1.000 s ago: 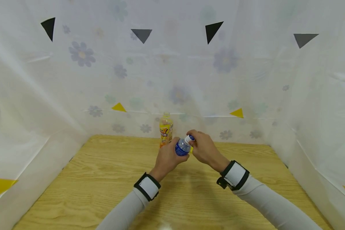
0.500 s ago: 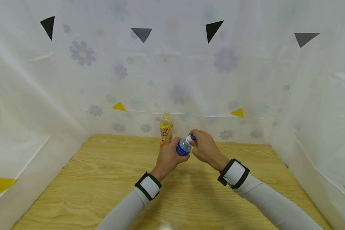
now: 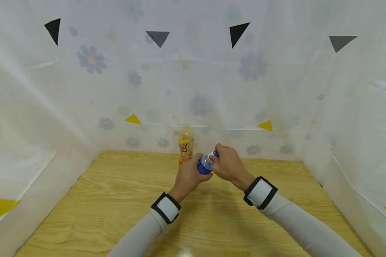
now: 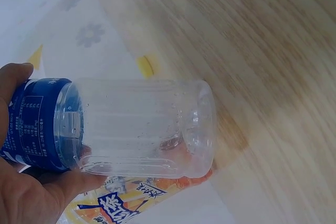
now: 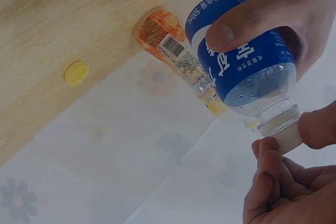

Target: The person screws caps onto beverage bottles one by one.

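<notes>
My left hand grips a clear plastic water bottle around its blue label. The bottle is tilted, its neck towards my right hand. Thumb and fingers of that right hand pinch the white bottle cap at the neck. Blue shows on the cap's top in the head view. Through the clear lower half I see droplets. Just behind my left hand stands an uncapped orange drink bottle with a yellow label; its base is hidden in the head view.
A yellow bottle cap lies on the wooden table, hidden behind my right hand in the head view. White flower-printed sheeting with black, grey and yellow triangles encloses the table's back and sides.
My right hand has turned a little on the white cap, its fingers covering more of it. The water bottle has shifted slightly right with my left hand. The orange drink bottle stays put.
</notes>
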`<move>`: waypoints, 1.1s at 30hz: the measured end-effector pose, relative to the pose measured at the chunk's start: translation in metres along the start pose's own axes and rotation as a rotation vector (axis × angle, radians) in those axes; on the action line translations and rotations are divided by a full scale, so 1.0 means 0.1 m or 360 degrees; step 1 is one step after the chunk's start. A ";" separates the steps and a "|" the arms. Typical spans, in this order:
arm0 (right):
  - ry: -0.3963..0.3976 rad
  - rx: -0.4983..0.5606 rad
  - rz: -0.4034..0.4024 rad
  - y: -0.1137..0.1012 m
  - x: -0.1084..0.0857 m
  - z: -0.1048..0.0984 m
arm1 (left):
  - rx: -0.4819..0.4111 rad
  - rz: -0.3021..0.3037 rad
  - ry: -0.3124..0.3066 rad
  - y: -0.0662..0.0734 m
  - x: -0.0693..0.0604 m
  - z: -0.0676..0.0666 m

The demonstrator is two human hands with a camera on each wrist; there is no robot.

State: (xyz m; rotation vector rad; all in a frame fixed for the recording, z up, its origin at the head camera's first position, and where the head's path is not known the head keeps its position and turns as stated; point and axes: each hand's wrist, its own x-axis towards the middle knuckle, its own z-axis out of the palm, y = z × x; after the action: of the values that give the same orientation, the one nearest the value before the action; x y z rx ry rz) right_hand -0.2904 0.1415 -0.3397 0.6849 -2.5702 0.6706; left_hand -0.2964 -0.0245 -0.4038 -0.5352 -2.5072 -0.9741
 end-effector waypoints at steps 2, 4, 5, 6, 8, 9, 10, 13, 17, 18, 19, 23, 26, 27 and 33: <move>0.0007 0.0008 0.0004 0.01 0.01 0.01 | -0.0004 -0.0001 -0.0001 0.00 0.00 0.00; 0.0015 0.0024 0.0013 0.02 0.01 0.02 | -0.0010 -0.0005 -0.0004 -0.01 -0.01 0.01; 0.0020 0.0028 0.0015 0.03 0.01 0.03 | -0.0012 -0.0006 -0.0004 -0.01 -0.01 0.01; 0.0026 0.0035 0.0016 0.03 0.02 0.04 | -0.0013 -0.0007 -0.0004 -0.01 -0.01 0.01; 0.0048 0.0039 0.0009 0.04 0.02 0.06 | -0.0015 -0.0010 -0.0003 -0.02 -0.01 0.01; 0.0064 0.0039 0.0003 0.04 0.03 0.06 | -0.0014 -0.0012 -0.0002 -0.02 -0.01 0.02; 0.0081 0.0036 -0.0006 0.04 0.03 0.07 | -0.0014 -0.0012 0.0000 -0.02 -0.01 0.02; 0.0144 0.0029 -0.0025 0.06 0.03 0.11 | -0.0005 -0.0004 0.0008 -0.03 -0.01 0.02; 0.0211 0.0052 -0.0021 0.08 0.04 0.14 | 0.0012 0.0011 0.0023 -0.04 0.00 0.03; 0.0218 0.0063 -0.0015 0.08 0.04 0.14 | 0.0016 0.0009 0.0023 -0.04 0.00 0.03; 0.0225 0.0069 -0.0011 0.08 0.05 0.15 | 0.0019 0.0011 0.0026 -0.04 0.00 0.02; 0.0221 0.0088 0.0009 0.07 0.05 0.14 | 0.0032 0.0020 0.0038 -0.04 0.01 0.01; 0.0206 0.0095 0.0030 0.07 0.05 0.13 | 0.0040 0.0032 0.0046 -0.04 0.01 0.01; 0.0202 0.0092 0.0039 0.07 0.04 0.13 | 0.0041 0.0027 0.0042 -0.04 0.01 0.01; 0.0184 0.0109 0.0071 0.10 0.03 0.14 | 0.0046 0.0028 0.0042 -0.04 0.01 0.01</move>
State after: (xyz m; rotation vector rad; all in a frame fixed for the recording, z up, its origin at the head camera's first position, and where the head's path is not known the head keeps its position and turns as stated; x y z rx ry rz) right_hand -0.3018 0.1405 -0.3533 0.5938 -2.4729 0.7926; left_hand -0.2991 -0.0265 -0.4061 -0.5316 -2.4850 -0.9312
